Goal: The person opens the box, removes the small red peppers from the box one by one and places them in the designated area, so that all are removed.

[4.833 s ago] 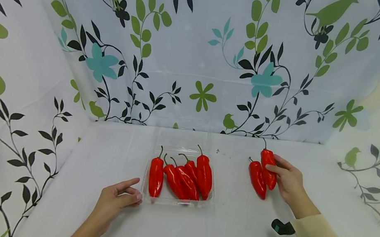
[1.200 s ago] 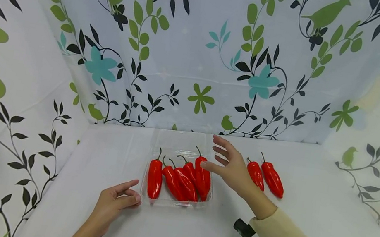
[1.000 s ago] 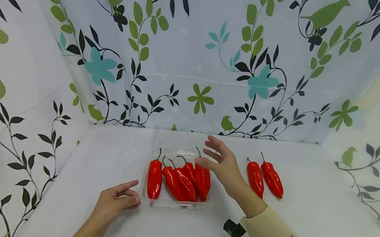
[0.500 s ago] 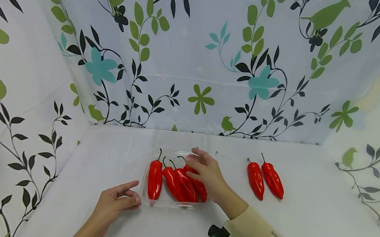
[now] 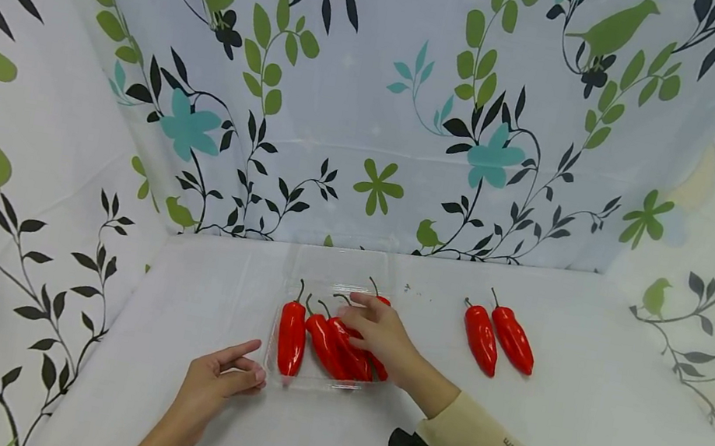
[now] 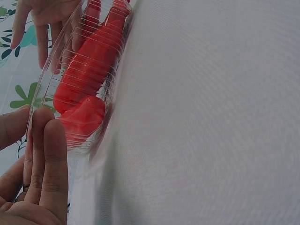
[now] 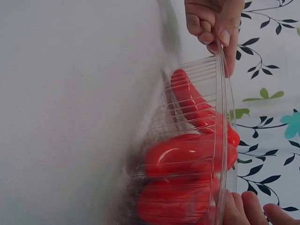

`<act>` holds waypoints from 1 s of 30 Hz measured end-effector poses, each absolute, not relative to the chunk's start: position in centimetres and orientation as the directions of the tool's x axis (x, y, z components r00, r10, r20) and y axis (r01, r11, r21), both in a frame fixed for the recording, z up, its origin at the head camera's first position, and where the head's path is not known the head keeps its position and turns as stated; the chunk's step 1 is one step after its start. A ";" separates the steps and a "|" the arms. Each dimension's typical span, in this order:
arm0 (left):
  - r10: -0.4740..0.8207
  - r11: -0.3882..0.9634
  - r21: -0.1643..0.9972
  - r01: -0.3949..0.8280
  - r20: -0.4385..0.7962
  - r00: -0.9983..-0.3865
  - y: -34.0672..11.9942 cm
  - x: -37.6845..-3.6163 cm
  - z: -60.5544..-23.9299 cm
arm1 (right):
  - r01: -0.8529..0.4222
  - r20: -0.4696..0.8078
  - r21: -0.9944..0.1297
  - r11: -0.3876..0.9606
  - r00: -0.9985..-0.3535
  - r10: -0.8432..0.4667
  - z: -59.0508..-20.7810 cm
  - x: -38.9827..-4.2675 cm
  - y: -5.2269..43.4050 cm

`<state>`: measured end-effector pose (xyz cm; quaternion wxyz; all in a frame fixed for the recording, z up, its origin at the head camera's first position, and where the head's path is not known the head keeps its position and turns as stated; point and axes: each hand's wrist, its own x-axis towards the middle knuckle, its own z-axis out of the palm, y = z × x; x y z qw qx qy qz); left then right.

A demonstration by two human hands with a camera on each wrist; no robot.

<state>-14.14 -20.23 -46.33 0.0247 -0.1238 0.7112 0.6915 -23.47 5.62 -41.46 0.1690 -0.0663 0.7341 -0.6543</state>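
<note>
While the left hand (image 5: 216,381) stays at the near left corner of the clear plastic tray (image 5: 277,363), the right hand (image 5: 380,331) has moved. A second ago it was in the air between the tray and the two loose peppers; now it is down inside the tray, on the right side of the pile. Its fingers lie over the red peppers (image 5: 337,342) there, slightly bent, but I cannot tell if they already pinch one or only touch it. Judging from this, the work is now the taking of one more pepper out of the tray.

The left hand holds nothing. Its fingers are nearly straight and the tips touch the tray wall, as the left wrist view shows (image 6: 44,154).

Four peppers remain in the tray, lying side by side with thin dark green stalks pointing to the back. Two more peppers (image 5: 497,339) lie on the table to the right, close together and well apart from the tray. All are long and tapered, with a smooth and very glossy red skin.

The tray is thin and transparent, with fine ribs along the walls (image 7: 197,93), and it looks light and flexible. The table (image 5: 578,433) has a plain white, matte cover.
</note>
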 end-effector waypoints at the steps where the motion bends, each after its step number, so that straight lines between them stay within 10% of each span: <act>1: -0.142 0.013 0.978 -0.210 -0.206 -0.968 -20.2 -14.1 -46.3 | 0.122 -0.165 -0.981 0.149 -0.932 -0.322 -41.5 -23.4 5.6; 30: -0.137 0.006 0.979 -0.205 -0.202 -0.970 -20.4 -14.2 -46.8 | 0.069 -0.196 -0.949 0.306 -0.892 -0.407 -42.5 -23.0 4.0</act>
